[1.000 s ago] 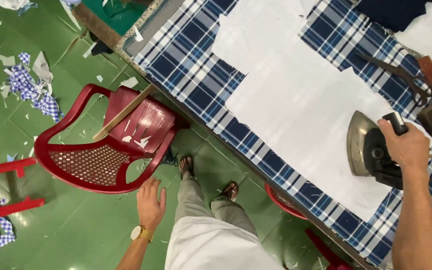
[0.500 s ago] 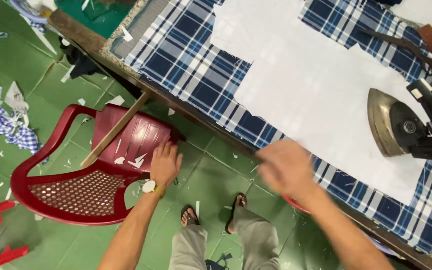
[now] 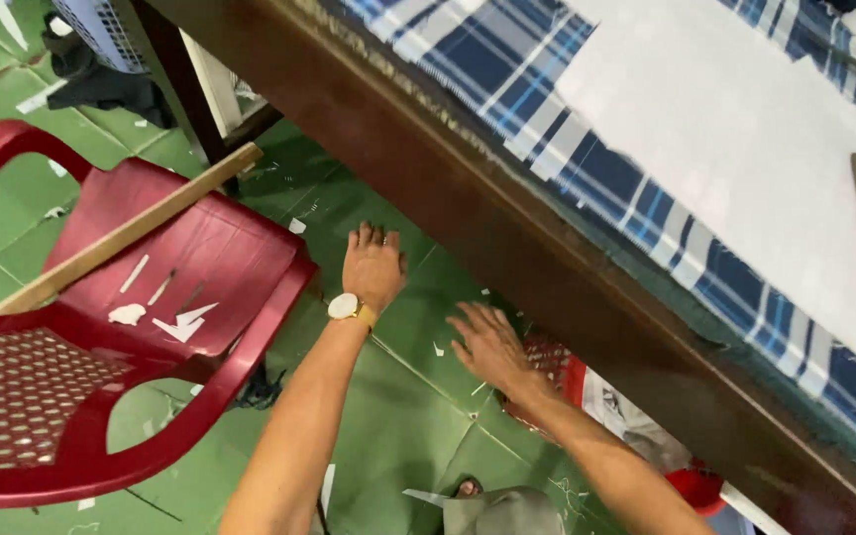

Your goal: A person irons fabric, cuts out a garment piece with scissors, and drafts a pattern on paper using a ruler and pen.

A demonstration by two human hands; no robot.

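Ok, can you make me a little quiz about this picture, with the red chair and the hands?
1. True or false: the left hand wears a wristwatch.
2. What lies slanted across the red chair?
A. a wooden stick
B. a broom
C. a green towel
3. Fill the gap: the right hand is spread open over the green ____, below the table edge.

Key
1. True: a round pale watch sits on that wrist.
2. A: the wooden stick rests on the seat, near white paper scraps.
3. Floor: both hands are empty, fingers spread.
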